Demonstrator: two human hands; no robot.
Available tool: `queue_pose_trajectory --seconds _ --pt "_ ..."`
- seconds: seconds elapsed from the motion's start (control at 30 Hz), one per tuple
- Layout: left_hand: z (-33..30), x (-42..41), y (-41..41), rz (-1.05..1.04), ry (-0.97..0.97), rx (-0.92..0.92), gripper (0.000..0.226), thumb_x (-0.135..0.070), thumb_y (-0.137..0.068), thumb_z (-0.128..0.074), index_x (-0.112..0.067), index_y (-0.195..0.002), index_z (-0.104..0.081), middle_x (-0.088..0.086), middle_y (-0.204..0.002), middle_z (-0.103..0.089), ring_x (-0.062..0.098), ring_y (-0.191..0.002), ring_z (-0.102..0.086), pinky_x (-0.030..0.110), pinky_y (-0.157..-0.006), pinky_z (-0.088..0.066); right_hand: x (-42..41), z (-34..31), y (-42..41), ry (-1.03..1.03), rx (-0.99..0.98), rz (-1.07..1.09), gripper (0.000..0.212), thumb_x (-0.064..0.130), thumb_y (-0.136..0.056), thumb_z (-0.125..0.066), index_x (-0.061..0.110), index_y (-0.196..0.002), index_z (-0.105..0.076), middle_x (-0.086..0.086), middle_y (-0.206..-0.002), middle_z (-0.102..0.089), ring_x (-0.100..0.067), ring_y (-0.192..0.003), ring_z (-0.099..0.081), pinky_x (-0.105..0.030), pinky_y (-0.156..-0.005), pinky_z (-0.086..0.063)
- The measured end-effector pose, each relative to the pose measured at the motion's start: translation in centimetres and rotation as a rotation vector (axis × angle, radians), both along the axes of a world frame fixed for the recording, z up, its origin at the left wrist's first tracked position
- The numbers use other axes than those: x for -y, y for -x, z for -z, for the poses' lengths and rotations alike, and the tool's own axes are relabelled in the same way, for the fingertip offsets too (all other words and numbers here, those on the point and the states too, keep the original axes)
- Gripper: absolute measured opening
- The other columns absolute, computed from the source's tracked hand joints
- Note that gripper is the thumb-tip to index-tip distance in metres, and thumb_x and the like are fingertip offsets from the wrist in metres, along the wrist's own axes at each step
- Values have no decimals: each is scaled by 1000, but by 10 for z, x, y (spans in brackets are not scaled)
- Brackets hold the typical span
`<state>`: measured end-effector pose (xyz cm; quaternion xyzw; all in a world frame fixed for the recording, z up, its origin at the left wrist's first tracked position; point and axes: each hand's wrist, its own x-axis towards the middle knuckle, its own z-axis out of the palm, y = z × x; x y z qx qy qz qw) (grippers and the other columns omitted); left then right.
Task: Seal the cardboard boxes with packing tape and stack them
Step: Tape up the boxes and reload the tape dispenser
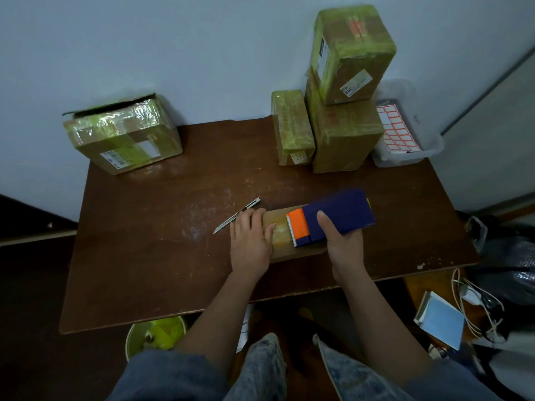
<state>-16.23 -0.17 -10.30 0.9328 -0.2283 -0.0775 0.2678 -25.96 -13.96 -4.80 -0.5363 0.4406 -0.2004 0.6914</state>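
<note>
A flat cardboard box (292,251) lies on the brown table (162,267) in front of me. My left hand (251,241) lies flat on the box's left end, fingers straight. My right hand (344,244) grips a blue and orange tape dispenser (333,218) that rests on top of the box, its toothed edge facing left. A shiny strip of tape (280,233) runs between my left hand and the dispenser. At the back right a stack of two taped boxes (344,96) stands next to a smaller taped box (292,125).
A utility knife (236,216) lies on the table just left of my left hand. A larger box (121,134) with a raised flap sits at the back left. A clear bin holding label sheets (405,134) stands at the back right. A waste bin (155,334) is under the table edge.
</note>
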Motion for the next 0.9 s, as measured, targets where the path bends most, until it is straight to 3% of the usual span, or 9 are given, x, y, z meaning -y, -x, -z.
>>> queue_pose_trajectory --seconds 0.1,0.27,0.47,0.63,0.73,0.9 --pt "-4 4 0 6 -163 33 42 -40 -100 -41 -16 -133 -48 7 -133 -48 31 -134 -37 51 -114 -26 4 1 1 -28 7 -14 33 23 -84 -75 33 -109 -55 8 -107 -65 -6 -99 -63 -25 -83 -48" --pt "-12 30 4 -42 -332 49 42 -37 -101 -29 -7 -123 -50 16 -134 -52 32 -140 -33 50 -119 -17 6 0 2 -56 6 -32 34 26 -84 -75 29 -112 -57 5 -108 -67 -8 -99 -64 -25 -80 -48" --pt "-12 26 2 -6 -303 61 51 -49 -99 -16 -17 -118 -52 5 -123 -55 25 -123 -44 48 -106 -36 9 -2 3 -68 14 -23 31 23 -84 -75 32 -106 -57 8 -105 -67 -4 -95 -64 -21 -76 -47" --pt "-10 25 2 -39 -299 103 50 -49 -99 -18 -14 -106 -54 5 -110 -58 26 -108 -51 46 -96 -43 33 -6 11 -191 46 184 39 14 -83 -75 28 -115 -56 1 -114 -66 -19 -108 -64 -45 -97 -51" --pt "-10 28 3 -46 -316 93 53 -52 -99 -18 -14 -105 -54 5 -108 -57 26 -106 -51 47 -93 -44 50 -9 19 -197 56 174 48 12 -86 -71 19 -129 -51 -3 -117 -65 -21 -107 -65 -43 -86 -56" --pt "-11 29 5 -49 -385 157 62 -68 -92 -28 -13 -104 -56 5 -106 -58 26 -105 -52 48 -91 -46 46 -5 19 -226 62 173 49 12 -88 -68 21 -131 -46 2 -112 -62 -12 -99 -63 -33 -71 -54"
